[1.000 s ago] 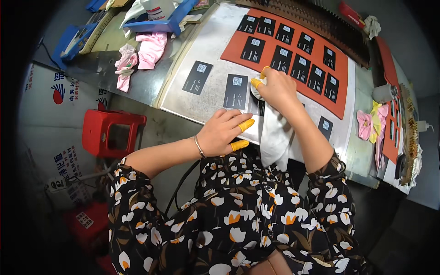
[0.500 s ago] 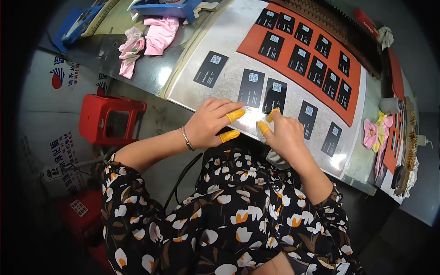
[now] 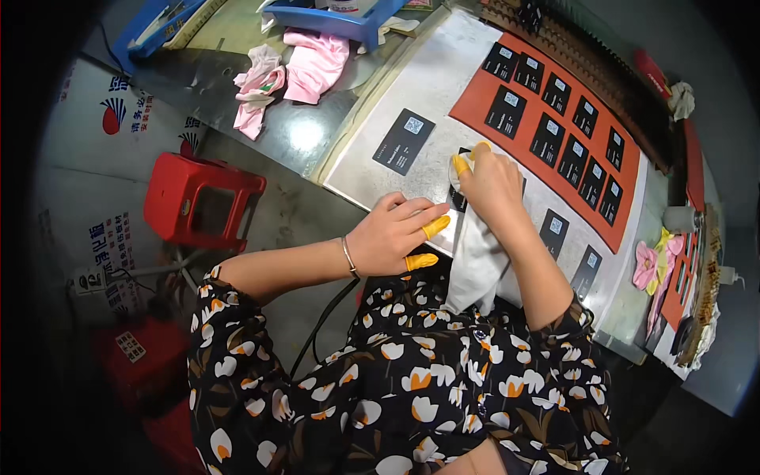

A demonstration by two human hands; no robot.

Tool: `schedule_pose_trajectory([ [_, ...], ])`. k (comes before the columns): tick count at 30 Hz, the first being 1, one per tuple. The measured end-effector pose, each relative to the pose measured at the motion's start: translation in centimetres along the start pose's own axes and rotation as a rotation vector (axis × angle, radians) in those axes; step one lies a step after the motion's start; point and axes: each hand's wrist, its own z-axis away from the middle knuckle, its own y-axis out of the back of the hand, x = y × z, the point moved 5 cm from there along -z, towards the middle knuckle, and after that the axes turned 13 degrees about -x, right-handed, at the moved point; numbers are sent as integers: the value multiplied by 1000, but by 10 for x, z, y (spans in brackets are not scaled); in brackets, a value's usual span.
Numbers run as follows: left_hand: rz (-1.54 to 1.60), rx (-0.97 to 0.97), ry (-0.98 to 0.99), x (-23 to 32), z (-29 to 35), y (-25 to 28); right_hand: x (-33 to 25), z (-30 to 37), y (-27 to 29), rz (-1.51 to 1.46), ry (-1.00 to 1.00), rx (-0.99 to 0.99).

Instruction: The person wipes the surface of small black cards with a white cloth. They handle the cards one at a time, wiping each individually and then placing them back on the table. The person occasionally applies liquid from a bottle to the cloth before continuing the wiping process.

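Yellow finger cots cover some fingertips of both hands. My right hand grips a white cloth, pressing its bunched end against a black card that is mostly hidden beneath. The rest of the cloth hangs over the sheet's near edge toward my lap. My left hand is open, fingers stretched over the near edge of the grey sheet, thumb apart. Another black card with a pale square code lies left of my right hand. To the right are two more cards, one black card partly behind my forearm.
An orange-red mat behind holds several black cards in rows. Pink cloths and a blue tray sit at the far left. A red stool stands on the floor at left. Pink and yellow cloths lie at right.
My right hand has moved up and away from me onto a card, drawing the white cloth into fuller view. The left hand stays by the sheet's near edge. The whole view has shifted slightly.
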Motion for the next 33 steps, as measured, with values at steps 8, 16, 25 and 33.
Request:
schedule_pose_trajectory([
  [8,174,164,-32,-20,25,16,-22,51,-10,1,-32,-162],
  [16,-24,230,154,-56,56,39,-26,67,-15,0,32,-125],
  [25,-32,262,198,-65,59,38,-26,75,-18,18,60,-197],
  [33,-45,251,197,-71,62,37,-63,6,18,-38,119,-175],
])
